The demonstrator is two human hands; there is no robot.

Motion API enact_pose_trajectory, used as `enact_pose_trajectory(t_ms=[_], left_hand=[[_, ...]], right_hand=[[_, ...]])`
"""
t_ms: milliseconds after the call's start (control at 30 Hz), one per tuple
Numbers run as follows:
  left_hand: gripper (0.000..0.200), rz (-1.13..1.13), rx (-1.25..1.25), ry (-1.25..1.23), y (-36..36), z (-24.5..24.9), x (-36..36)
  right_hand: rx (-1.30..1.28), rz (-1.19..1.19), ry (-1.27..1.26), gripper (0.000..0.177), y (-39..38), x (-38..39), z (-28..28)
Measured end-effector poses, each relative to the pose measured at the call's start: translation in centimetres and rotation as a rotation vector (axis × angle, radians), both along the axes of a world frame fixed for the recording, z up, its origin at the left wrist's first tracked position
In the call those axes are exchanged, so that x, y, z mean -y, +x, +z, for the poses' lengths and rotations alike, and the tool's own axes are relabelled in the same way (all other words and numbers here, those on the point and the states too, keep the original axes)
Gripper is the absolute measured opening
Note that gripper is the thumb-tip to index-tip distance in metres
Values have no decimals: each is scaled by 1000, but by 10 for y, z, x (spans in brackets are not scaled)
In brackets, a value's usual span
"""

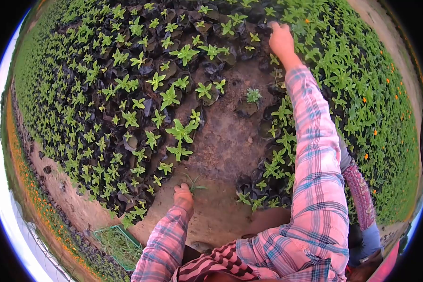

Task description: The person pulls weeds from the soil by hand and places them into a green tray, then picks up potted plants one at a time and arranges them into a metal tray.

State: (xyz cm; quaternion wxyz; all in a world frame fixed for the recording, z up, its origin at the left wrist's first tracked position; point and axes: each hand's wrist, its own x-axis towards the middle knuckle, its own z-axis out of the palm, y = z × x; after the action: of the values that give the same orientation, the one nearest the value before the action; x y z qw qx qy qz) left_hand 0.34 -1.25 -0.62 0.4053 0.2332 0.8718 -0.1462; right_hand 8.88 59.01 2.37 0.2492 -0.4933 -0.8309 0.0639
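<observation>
My left hand (184,193) is low over the bare soil, closed around a few thin green blades of a grassy weed (195,182) that stick out past the fingers. My right hand (282,41) is stretched far forward to the edge of the bagged seedlings, its fingers bent together among the leaves; what they grip, if anything, is too small to make out. Between the hands, black-bagged seedlings (181,131) stand on the left of a soil gap (228,141). A lone grey-green plant (254,96) sits in a bag within that gap.
Dense rows of green plants with orange flowers (375,133) fill the right side. A green crate (120,242) with cut grass stands at lower left. Another person's patterned sleeve (360,190) shows close to my right arm. More seedling bags (272,164) stand beneath my right forearm.
</observation>
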Motion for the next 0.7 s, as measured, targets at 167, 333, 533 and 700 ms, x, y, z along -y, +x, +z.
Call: enact_pose_trajectory(t_ms=[167, 333, 533, 700], left_hand=[[41, -7, -6, -24, -2, -8, 4], [40, 3, 2, -35, -1, -1, -1], [40, 19, -13, -7, 1, -6, 3], [43, 3, 8, -51, -1, 0, -4]], right_hand=[[207, 88, -88, 29, -12, -22, -14], [130, 75, 59, 12, -9, -31, -36], [-247, 174, -100, 13, 11, 16, 18], [-115, 581, -49, 13, 35, 98, 70]])
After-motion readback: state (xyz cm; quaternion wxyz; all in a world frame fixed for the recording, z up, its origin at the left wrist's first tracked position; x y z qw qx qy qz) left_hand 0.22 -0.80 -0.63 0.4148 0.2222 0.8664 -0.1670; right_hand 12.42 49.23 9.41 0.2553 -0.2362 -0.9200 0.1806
